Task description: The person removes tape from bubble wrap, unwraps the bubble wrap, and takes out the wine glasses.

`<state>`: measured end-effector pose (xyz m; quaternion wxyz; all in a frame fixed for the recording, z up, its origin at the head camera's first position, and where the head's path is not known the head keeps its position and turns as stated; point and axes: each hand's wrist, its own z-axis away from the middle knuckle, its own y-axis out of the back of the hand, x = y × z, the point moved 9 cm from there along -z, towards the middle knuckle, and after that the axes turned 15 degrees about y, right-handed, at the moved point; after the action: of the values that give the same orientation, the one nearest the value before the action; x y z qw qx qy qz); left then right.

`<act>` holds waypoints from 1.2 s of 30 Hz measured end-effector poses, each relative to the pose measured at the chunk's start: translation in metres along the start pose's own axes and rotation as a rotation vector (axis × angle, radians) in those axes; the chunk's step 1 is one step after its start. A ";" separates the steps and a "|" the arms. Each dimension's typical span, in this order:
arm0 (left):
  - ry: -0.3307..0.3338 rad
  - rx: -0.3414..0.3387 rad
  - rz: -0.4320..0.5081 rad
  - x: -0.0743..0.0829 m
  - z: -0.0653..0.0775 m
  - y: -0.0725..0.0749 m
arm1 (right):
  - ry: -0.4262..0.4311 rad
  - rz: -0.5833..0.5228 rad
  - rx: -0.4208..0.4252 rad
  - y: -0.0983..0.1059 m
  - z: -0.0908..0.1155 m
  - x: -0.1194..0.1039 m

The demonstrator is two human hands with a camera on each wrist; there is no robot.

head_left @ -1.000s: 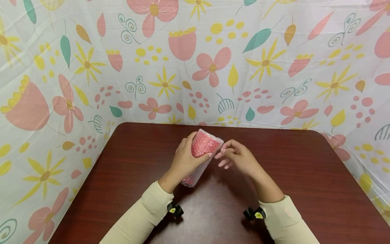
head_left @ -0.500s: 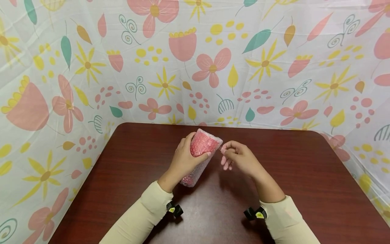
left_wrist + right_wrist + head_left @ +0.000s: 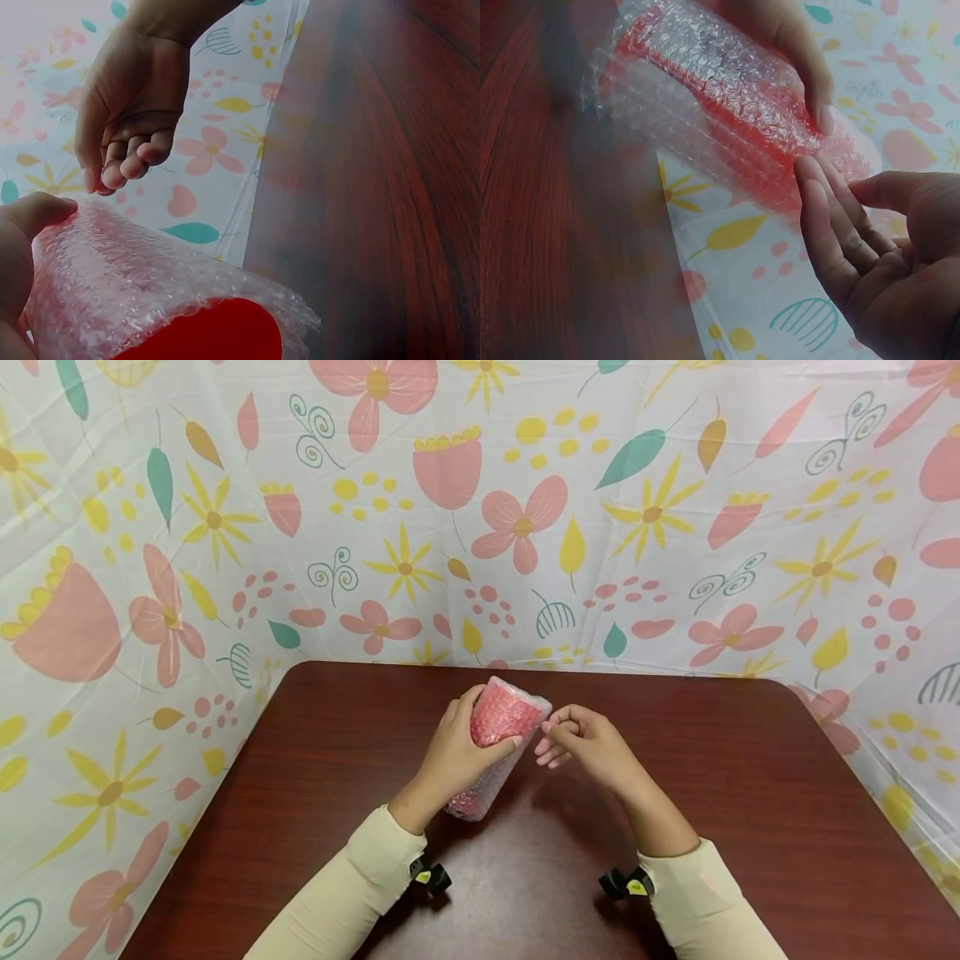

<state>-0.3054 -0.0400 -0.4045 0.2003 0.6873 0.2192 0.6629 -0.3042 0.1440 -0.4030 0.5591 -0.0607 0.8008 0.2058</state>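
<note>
Gripping a red cup wrapped in bubble wrap (image 3: 495,735) with the left hand (image 3: 457,752), thumb and fingers curled round it, tilted above the middle of the dark wooden table (image 3: 750,793), apparently to steady it. Right hand (image 3: 588,747) just beside its far end, fingers loosely curled, fingertips (image 3: 810,176) near or brushing the wrap, holding nothing.

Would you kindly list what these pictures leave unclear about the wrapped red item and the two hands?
- Red item: the bubble wrap blurs its shape in every view.
- Its lower end: hidden in the head view behind the left hand.
- Right hand: whether its fingertips touch the wrap, too close to tell.
</note>
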 end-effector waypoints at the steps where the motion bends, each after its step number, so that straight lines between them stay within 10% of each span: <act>1: -0.004 0.000 -0.001 0.000 0.000 0.000 | 0.002 0.008 -0.001 0.000 0.000 0.000; 36: -0.004 0.051 0.026 0.000 0.002 0.003 | 0.026 0.008 0.006 -0.002 0.002 -0.005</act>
<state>-0.3032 -0.0421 -0.4027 0.1745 0.6962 0.2270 0.6583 -0.3002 0.1426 -0.3990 0.5481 -0.0586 0.8088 0.2050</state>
